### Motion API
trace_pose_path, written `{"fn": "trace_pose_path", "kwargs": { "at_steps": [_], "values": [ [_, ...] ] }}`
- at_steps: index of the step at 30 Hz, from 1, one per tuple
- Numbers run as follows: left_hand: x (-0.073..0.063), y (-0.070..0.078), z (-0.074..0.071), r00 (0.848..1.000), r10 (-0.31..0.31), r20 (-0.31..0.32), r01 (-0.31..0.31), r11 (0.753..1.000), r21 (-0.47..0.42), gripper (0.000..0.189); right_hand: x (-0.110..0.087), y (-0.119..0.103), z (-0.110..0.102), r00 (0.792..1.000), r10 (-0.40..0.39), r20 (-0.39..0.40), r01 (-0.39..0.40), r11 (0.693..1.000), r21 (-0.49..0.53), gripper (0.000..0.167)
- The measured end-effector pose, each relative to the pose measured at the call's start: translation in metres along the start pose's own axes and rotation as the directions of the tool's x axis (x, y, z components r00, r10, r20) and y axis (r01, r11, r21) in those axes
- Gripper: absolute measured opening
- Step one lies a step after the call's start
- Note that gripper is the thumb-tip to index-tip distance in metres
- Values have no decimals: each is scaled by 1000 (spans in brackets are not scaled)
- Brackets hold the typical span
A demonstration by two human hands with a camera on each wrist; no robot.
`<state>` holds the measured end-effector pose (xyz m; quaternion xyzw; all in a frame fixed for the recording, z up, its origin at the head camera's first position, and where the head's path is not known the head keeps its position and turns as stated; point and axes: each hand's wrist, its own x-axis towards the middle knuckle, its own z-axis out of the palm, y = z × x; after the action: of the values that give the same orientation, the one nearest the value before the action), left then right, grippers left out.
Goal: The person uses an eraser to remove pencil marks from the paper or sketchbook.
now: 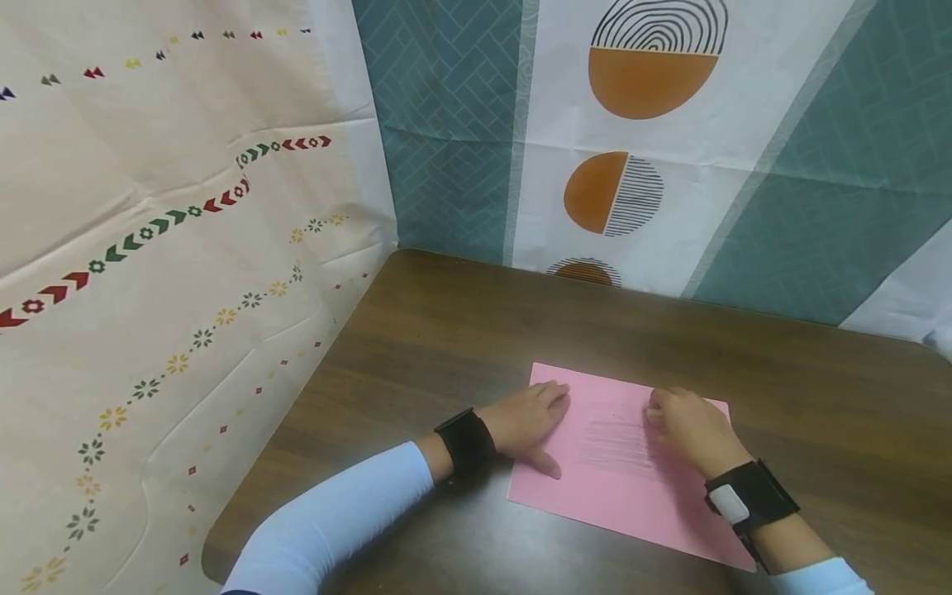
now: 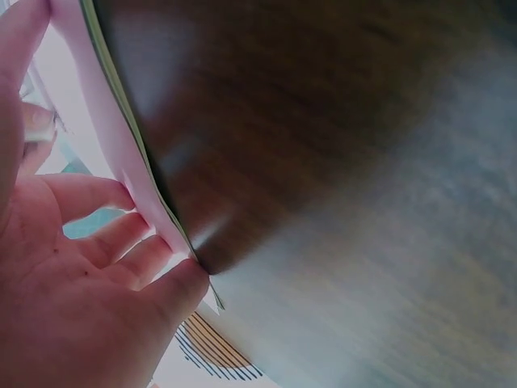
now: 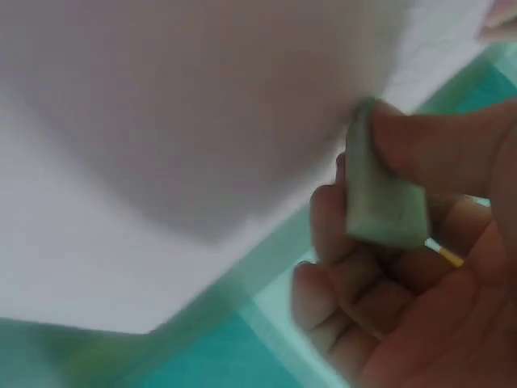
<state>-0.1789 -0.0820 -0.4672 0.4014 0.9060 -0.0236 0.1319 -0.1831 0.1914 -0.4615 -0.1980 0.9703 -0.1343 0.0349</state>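
Note:
A sheet of pink paper [image 1: 632, 516] lies on the brown table, with faint grey pencil-like lines across its middle. My left hand [image 1: 526, 420] rests on the paper's left side, fingers stretched out and thumb apart. The left wrist view shows the fingertips along the edge of the pink paper [image 2: 109, 121], where several thin layers appear. On the right part of the sheet, my right hand [image 1: 695, 431] pinches a pale block-shaped eraser [image 3: 388, 210] between thumb and fingers. Its lower end is hidden by the hand in the head view.
The wooden table [image 1: 446, 330] extends around the paper. A patterned cream cloth [image 1: 186, 248] hangs at the left, and a teal and white cloth [image 1: 446, 165] with orange shapes hangs behind the table's far edge. Both wrists wear black bands [image 1: 464, 442].

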Motion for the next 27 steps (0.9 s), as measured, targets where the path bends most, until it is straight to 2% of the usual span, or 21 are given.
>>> {"fn": "trace_pose_path", "kwargs": {
  "at_steps": [6, 13, 15, 22, 25, 27],
  "values": [
    [-2, -1, -1, 1000, -4, 5, 4, 1000, -14, 108, 12, -30, 1, 987, -155, -43, 158, 986, 58, 37],
    [0, -2, 2, 999, 32, -36, -31, 999, 32, 109, 27, -56, 16, 938, -337, -78, 337, 942, -17, 33],
    [1, -3, 3, 998, 41, -43, -40, 998, 41, 109, 28, -59, 21, 935, -344, -90, 343, 939, -30, 31],
    [2, -4, 5, 998, 47, -50, -45, 998, 47, 111, 27, -58, 29, 950, -291, -116, 283, 955, -85, 32],
    [2, -4, 5, 999, 36, -33, -35, 999, 32, 110, 25, -50, 28, 964, -249, -95, 241, 966, -95, 33],
    [1, -3, 5, 999, 25, -21, -24, 999, 30, 110, 21, -41, 25, 979, -191, -65, 186, 979, -83, 35]
  ]
}}
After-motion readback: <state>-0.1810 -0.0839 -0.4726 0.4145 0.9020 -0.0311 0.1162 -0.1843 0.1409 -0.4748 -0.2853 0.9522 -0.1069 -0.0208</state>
